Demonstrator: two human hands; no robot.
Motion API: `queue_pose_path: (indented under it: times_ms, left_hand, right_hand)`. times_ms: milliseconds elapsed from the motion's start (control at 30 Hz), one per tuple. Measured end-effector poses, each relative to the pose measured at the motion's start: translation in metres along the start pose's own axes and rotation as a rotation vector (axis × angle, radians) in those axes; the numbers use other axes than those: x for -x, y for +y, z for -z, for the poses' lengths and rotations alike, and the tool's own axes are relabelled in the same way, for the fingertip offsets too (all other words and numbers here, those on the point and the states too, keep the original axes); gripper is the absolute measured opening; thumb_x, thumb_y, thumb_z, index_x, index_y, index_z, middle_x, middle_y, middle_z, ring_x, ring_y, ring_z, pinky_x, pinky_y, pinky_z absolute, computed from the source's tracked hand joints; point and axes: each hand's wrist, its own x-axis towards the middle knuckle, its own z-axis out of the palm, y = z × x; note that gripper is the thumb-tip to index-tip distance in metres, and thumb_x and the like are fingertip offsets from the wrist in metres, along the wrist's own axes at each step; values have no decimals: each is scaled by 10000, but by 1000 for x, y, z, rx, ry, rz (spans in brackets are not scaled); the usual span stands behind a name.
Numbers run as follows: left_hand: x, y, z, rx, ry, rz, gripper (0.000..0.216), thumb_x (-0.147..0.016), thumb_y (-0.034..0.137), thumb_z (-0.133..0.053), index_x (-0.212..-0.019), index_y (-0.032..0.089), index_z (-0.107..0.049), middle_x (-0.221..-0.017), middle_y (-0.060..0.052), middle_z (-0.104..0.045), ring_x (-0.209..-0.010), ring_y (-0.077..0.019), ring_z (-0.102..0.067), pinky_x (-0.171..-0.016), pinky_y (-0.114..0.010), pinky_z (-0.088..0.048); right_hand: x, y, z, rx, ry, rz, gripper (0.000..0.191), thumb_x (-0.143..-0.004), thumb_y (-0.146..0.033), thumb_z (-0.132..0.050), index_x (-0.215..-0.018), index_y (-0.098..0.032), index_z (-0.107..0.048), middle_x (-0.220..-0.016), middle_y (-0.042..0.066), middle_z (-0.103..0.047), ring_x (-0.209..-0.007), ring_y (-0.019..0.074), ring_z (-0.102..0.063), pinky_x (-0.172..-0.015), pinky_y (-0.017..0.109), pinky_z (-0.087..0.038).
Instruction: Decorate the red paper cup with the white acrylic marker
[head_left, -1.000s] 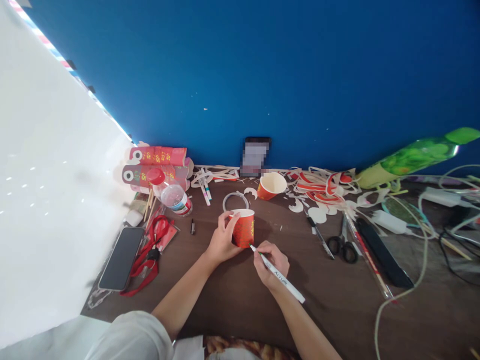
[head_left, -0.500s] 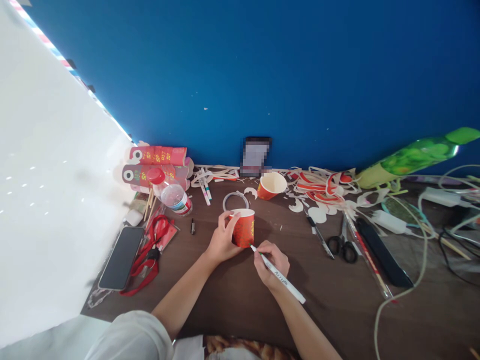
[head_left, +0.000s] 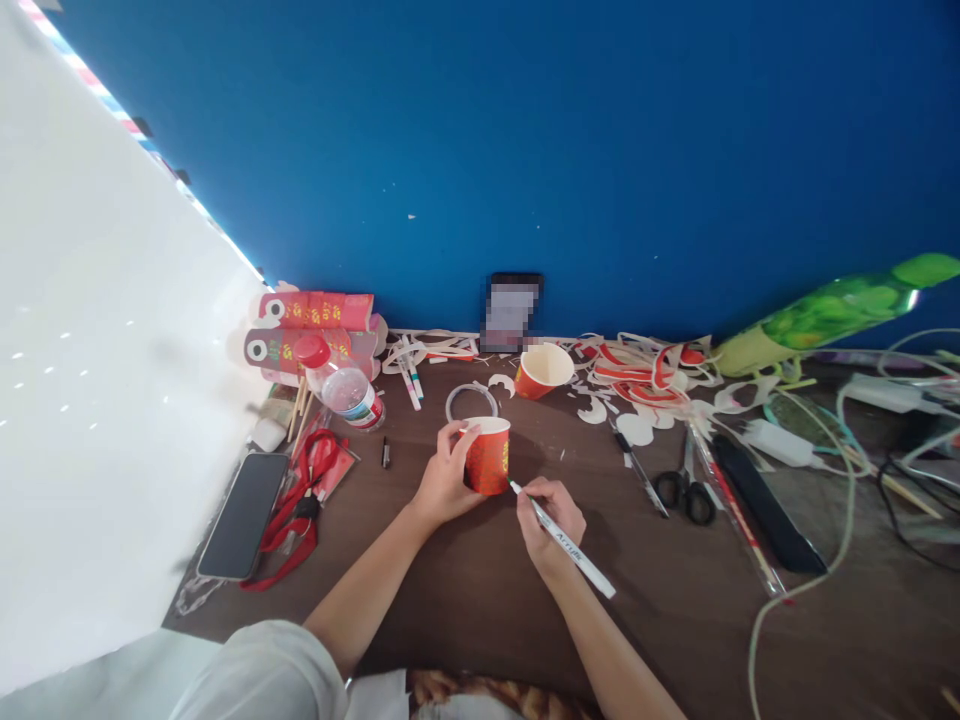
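Observation:
A red paper cup (head_left: pixel 487 462) with yellow print stands in front of me on the dark table. My left hand (head_left: pixel 444 480) grips it from the left, thumb and fingers closed around its side and rim. Between the fingers of my right hand (head_left: pixel 553 518) is a white acrylic marker (head_left: pixel 579 562), whose green tip meets the lower right side of the cup. Behind the held cup lies a clear ring-shaped roll (head_left: pixel 471 388), perhaps tape. A second red paper cup (head_left: pixel 534 385) sits further back to the right.
At left are a plastic bottle (head_left: pixel 351 395), a phone (head_left: pixel 244 515) and a red lanyard (head_left: pixel 289 555). To the right lie a black pen (head_left: pixel 641 472), scissors (head_left: pixel 684 488), a black case (head_left: pixel 772 515) and cables. Paper scraps (head_left: pixel 637 375) line the blue wall.
My right hand has shifted slightly right and up with the marker, its tip now further along the cup's right side. My left hand and the cup look almost unmoved.

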Motion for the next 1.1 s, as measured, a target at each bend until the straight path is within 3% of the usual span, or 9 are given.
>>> queue_pose_path:
  times_ms: [767,1100]
  left_hand:
    - [0,0,0,14,-2,-5,863,-636,357,-772,-1347,266,-291,-1361,-123,-279,-1154,-262,-564,-908,-417,-563]
    - [3,-4,-3,-30,-21,-25,871,-649,343,-766,-1375,298,-287,-1389,-116,-276,-1171,-261,-557,-918,-426,-557]
  right_hand:
    - [-1,-2,1,-31,-3,-5,128,-820,-260,-568,-752,-154,-545,-646,1,-542,-498,53,-462,-458,166,-379]
    - [-1,-1,0,-84,-123,104,55,-765,-195,-580,-752,-168,-535,-632,-2,-543,-552,78,-529,-508,183,-430]
